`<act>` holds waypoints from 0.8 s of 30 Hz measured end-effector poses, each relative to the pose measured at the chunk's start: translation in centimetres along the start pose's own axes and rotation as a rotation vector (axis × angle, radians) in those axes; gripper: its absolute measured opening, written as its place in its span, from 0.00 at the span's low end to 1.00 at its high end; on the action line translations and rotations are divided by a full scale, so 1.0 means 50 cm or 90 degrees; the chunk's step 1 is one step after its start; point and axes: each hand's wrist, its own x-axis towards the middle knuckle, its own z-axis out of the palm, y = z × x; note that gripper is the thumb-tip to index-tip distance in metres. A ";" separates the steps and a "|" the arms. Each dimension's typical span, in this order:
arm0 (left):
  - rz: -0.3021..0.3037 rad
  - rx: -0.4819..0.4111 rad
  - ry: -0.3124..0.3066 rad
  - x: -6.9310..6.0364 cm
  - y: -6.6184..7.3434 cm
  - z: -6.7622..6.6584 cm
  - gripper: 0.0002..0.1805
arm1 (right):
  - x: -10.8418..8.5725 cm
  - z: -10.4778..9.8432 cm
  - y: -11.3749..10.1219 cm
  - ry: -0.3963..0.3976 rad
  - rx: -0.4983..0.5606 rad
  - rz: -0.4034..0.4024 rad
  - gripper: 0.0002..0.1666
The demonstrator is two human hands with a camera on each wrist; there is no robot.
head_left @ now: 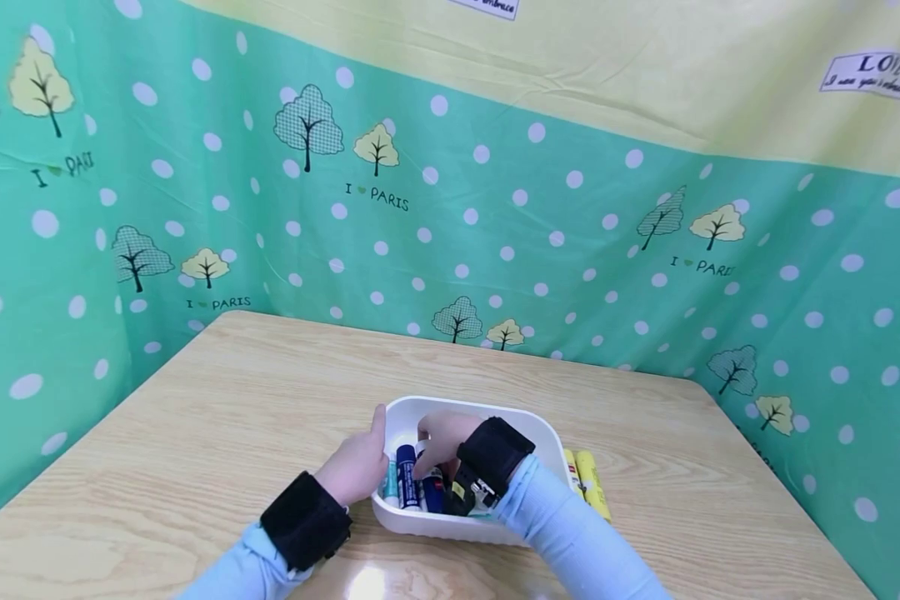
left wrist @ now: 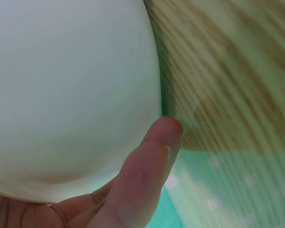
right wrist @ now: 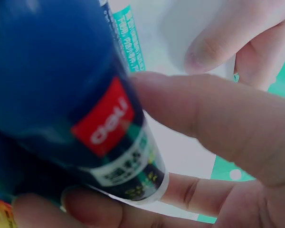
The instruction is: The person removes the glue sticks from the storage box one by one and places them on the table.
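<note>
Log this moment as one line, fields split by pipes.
left hand: holds rim of white bin | right hand: grips blue tube inside white bin | yellow tubes: on table, right of white bin

White container [left wrist: 71,95]: smooth, curved wall fills the left side | Left hand [left wrist: 128,192]: at the bottom, fingers against the container's curved edge, two fingertips overlapping | Tabletop [left wrist: 237,71]: brown-striped wood grain at the right, green tint and pale spots toward its edge | Teal cloth [left wrist: 165,216]: a small patch beyond the tabletop's edge
</note>
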 end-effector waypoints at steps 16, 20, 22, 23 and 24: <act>0.005 0.000 0.000 0.002 -0.004 0.004 0.36 | 0.002 -0.004 0.009 -0.048 0.102 -0.002 0.19; 0.020 0.013 0.010 0.002 -0.003 0.002 0.35 | 0.001 -0.005 0.008 -0.022 0.115 -0.013 0.18; 0.022 0.014 0.013 0.002 -0.003 0.001 0.35 | 0.002 -0.005 0.007 -0.006 0.118 -0.032 0.16; 0.023 0.012 0.014 0.002 -0.003 0.000 0.35 | 0.002 -0.005 0.007 0.003 0.117 -0.043 0.16; 0.022 0.011 0.014 0.002 -0.003 0.000 0.35 | 0.003 -0.005 0.007 0.009 0.117 -0.053 0.15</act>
